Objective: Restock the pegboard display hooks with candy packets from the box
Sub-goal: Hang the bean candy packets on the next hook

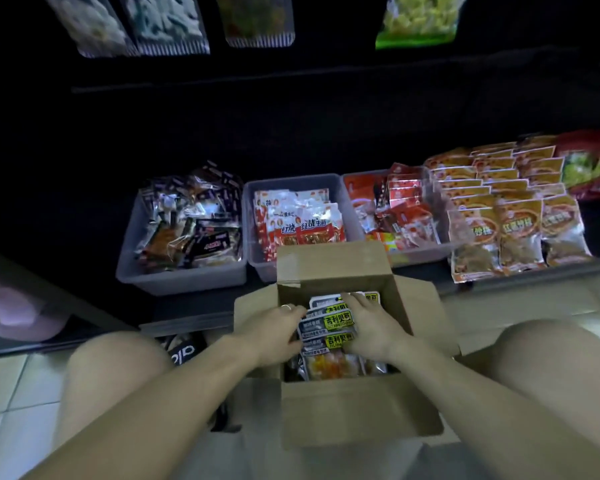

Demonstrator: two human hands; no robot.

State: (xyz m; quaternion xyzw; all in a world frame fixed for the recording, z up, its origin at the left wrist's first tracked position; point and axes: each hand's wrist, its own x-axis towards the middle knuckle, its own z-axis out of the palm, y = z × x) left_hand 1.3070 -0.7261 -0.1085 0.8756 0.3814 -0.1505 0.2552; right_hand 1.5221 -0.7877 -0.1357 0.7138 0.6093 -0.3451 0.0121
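Cardboard box [340,410]; two hands in it; three bins [174,278] behind.

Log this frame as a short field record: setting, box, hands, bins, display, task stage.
setting: person crouched at a dark store shelf, tiled floor
box: open cardboard box on the floor, packets stacked inside
left hand: in the box, on the stack's left side
right hand: in the box, fingers over the stack
bins: grey, holding snacks
display: hanging bags at top
stage: nothing lifted out yet
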